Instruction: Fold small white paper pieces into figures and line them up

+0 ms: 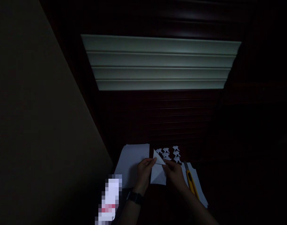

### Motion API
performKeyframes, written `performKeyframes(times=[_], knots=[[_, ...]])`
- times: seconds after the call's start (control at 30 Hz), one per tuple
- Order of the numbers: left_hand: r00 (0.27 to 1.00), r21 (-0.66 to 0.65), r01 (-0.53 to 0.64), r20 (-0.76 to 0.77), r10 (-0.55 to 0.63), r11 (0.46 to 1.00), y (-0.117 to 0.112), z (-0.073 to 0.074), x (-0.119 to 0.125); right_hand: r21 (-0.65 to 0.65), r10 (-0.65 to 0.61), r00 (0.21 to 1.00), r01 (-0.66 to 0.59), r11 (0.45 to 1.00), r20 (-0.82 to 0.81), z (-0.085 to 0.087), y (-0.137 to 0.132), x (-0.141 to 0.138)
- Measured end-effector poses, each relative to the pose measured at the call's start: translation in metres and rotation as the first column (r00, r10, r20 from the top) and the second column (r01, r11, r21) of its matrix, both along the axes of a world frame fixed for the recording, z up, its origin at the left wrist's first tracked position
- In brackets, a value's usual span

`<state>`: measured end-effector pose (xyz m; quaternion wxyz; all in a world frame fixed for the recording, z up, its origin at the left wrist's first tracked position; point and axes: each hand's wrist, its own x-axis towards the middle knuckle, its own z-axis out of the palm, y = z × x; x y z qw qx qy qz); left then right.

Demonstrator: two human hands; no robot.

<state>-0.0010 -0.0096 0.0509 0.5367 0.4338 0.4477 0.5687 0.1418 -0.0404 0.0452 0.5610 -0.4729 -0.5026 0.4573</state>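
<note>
A sheet of white paper [158,175] hangs between my two hands, its top folded into a triangular point. My left hand [144,171], with a dark watch on the wrist, pinches the left edge of the fold, thumb on top. At the right corner of the fold, my right hand [175,175] grips the paper with its fingertips; part of those fingers is hidden in the dim light. Just beyond the hands lie several small folded paper shapes [176,153] in rough columns.
Left of my hands lies a stack of white paper [134,156]. To the right, a yellow utility knife [192,184] rests on more white sheets [200,187]. A blurred-out bright object [110,197] is at lower left. Behind stands a dark slatted panel with pale slats [162,65]; a wall [40,109] rises at left.
</note>
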Motion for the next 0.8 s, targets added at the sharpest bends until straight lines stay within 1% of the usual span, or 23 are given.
performKeyframes(times=[0.1,0.17,0.23,0.3,0.4,0.5,0.6,0.67,0.73,0.8], knots=[[0.998,-0.022,-0.057,-0.041,0.056,0.998,0.009,-0.006,0.005,-0.085,0.02,0.978,-0.038,0.996,-0.207,-0.017,0.016,0.002],[0.99,-0.031,-0.104,-0.096,0.101,0.994,0.012,-0.008,0.005,-0.121,0.06,0.946,-0.103,0.987,-0.318,-0.023,0.02,0.003],[0.98,-0.02,-0.13,-0.156,0.125,0.991,0.015,-0.009,0.002,-0.151,0.118,0.917,-0.187,0.971,-0.38,-0.025,0.021,0.005],[0.968,-0.007,-0.133,-0.214,0.129,0.991,0.017,-0.01,-0.002,-0.173,0.163,0.909,-0.244,0.954,-0.383,-0.022,0.02,0.007],[0.962,-0.024,-0.131,-0.244,0.121,0.991,0.019,-0.013,-0.007,-0.16,0.194,0.938,-0.247,0.956,-0.289,-0.019,0.023,0.008],[0.971,-0.051,-0.12,-0.214,0.106,0.991,0.021,-0.016,-0.004,-0.115,0.189,0.966,-0.211,0.971,-0.176,-0.021,0.029,0.006],[0.985,-0.094,-0.063,-0.167,0.047,0.994,0.022,-0.021,0.004,-0.031,0.06,0.998,-0.06,0.998,-0.014,-0.025,0.035,0.004],[0.995,-0.112,-0.019,-0.097,0.008,0.994,0.022,-0.023,0.01,0.033,-0.019,0.994,0.016,0.999,0.108,-0.026,0.038,0.002],[1.0,-0.124,-0.002,-0.011,0.001,0.992,0.022,-0.025,0.014,0.067,-0.033,0.981,0.02,0.998,0.191,-0.028,0.04,0.002],[0.999,-0.143,-0.001,0.04,0.007,0.99,0.021,-0.025,0.017,0.07,-0.018,0.978,0.004,0.998,0.209,-0.031,0.042,0.003]])
